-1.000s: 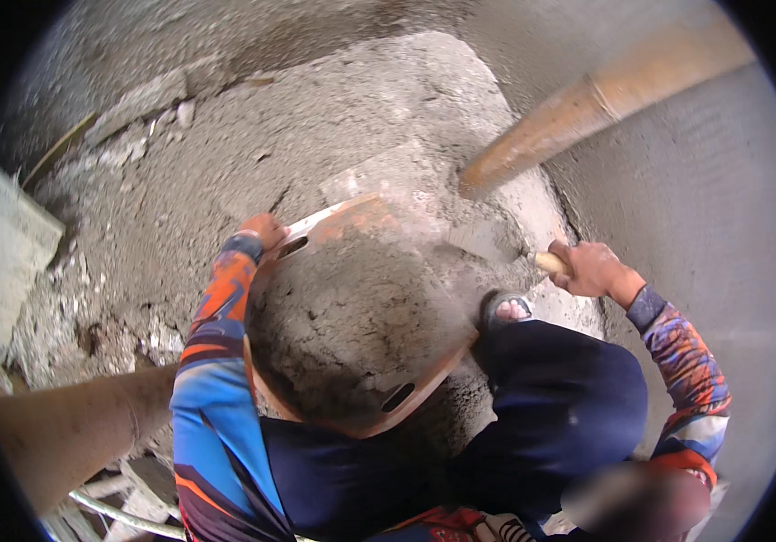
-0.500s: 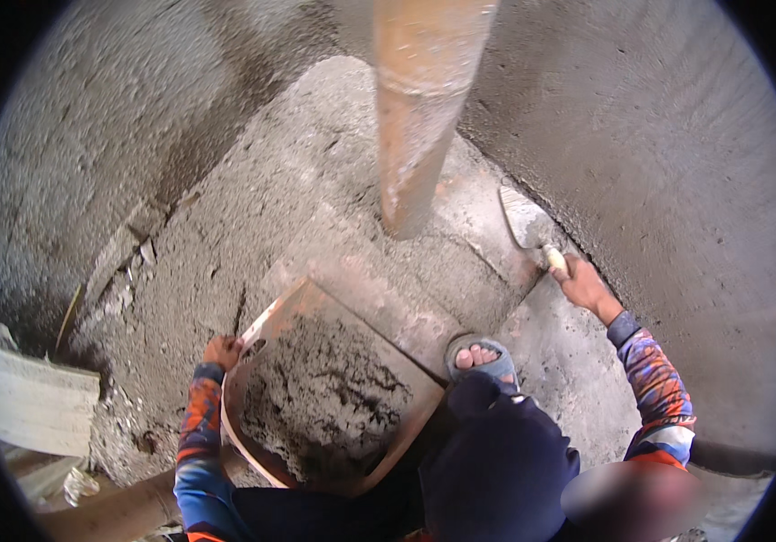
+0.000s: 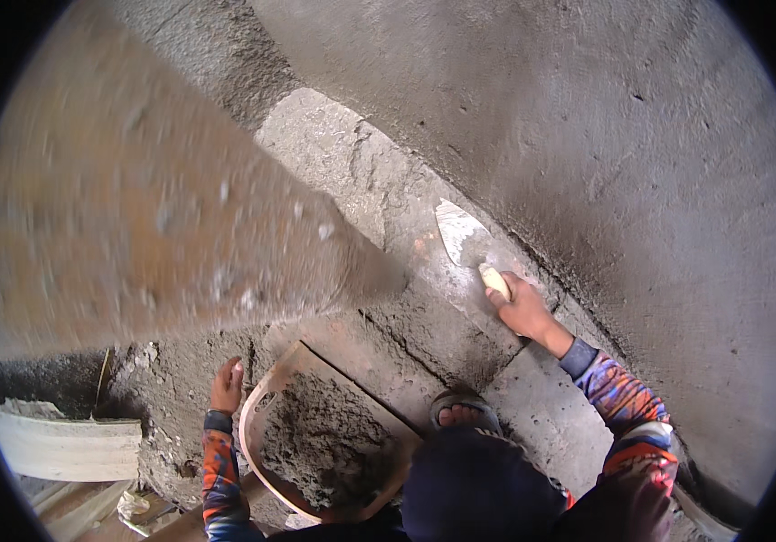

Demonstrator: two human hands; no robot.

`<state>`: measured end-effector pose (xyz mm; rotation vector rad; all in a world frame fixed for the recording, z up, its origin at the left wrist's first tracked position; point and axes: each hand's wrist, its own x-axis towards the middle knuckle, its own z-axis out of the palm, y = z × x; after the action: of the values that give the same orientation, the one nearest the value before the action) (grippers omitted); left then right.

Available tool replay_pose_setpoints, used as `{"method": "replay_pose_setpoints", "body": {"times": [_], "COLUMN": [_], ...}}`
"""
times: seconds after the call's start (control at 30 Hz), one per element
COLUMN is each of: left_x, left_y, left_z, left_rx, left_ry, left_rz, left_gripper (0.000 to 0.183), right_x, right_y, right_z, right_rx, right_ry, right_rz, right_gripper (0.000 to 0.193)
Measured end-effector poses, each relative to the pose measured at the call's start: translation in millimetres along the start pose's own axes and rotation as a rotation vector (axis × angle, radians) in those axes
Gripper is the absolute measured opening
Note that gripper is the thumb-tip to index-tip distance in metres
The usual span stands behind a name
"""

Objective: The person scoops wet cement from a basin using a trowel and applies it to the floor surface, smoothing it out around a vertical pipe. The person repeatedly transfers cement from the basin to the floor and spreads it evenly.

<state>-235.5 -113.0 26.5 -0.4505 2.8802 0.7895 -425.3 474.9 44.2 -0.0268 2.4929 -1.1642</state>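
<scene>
My right hand (image 3: 525, 312) is wrapped round the pale yellow handle of a trowel (image 3: 462, 233). The flat, pointed metal blade has grey smears and lies at or just above the mortar-stained floor, beside the foot of the wall. At the lower left, my left hand (image 3: 226, 387) holds nothing. Its fingers point up, somewhat apart from the thumb, just outside the left rim of a shallow orange-brown tray (image 3: 294, 365). A slot handle is cut in that rim near the hand. Wet grey mortar (image 3: 324, 438) fills much of the tray.
A thick, mortar-splattered post (image 3: 162, 217) looms large and blurred at the left. The plastered wall (image 3: 641, 181) rises along the right. My sandalled foot (image 3: 462, 412) stands by the tray's right corner. A pale curved panel (image 3: 67, 443) lies at the lower left.
My left hand has let go of the tray's rim and sits just outside it. The trowel appears further left. The view has shifted, so the post fills the left side.
</scene>
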Motion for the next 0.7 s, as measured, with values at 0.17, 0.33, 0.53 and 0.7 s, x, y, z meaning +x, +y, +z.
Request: {"method": "replay_pose_setpoints", "body": {"times": [0.17, 0.33, 0.53, 0.7], "left_x": [60, 65, -67, -170], "left_y": [-4, 147, 178, 163], "left_z": [-31, -66, -74, -42], "left_rx": [0.145, -0.337, -0.393, -0.509], "left_ry": [0.052, 0.103, 0.062, -0.051], "left_rz": [0.065, 0.057, 0.089, -0.02], "left_gripper": [0.04, 0.028, 0.033, 0.023], "right_x": [17, 14, 43, 27], "right_y": [-25, -45, -60, -52], "right_z": [5, -2, -28, -44], "right_rx": [-0.034, -0.1, -0.271, -0.375], "right_ry": [-0.029, -0.03, 0.07, -0.161], "right_rz": [-0.051, -0.036, -0.181, -0.185], "right_gripper": [0.036, 0.041, 0.045, 0.049]}}
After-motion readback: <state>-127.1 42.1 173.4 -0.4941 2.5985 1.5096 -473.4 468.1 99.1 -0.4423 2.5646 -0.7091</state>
